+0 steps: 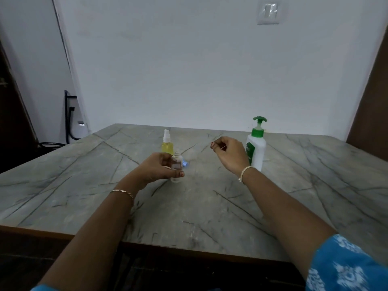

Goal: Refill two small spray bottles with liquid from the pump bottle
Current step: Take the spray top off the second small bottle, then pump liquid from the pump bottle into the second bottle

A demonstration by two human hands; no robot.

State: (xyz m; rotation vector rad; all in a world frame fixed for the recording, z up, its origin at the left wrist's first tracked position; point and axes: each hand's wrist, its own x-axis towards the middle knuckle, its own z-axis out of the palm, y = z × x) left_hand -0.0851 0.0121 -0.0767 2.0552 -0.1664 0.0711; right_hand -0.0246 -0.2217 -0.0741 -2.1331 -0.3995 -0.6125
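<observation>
Plainly the small clear bottle is the light piece in this job: thin see-through plastic, apparently empty, its threaded neck bare. It would tip or skid easily on the smooth marbled tabletop, so a grip round the body is the sensible one. The left hand has exactly that, fingers and thumb wrapped round its middle, near the table's centre; whether its base touches the surface I cannot tell. The pump bottle stands well to the right, upright. I judge it heavier and stable, best steadied by its white body while the green pump head is pressed (the nozzle is small, so aiming into that narrow neck will be fiddly). The right hand hangs raised just beside the pump bottle, fingers curled with thumb and forefinger close together; whether they pinch something thin cannot be told. Counted: two small bottles, the clear one and a yellow-filled spray bottle just behind it with its white sprayer on; one pump bottle; one small blue piece, probably a cap, lying beside the clear bottle.
</observation>
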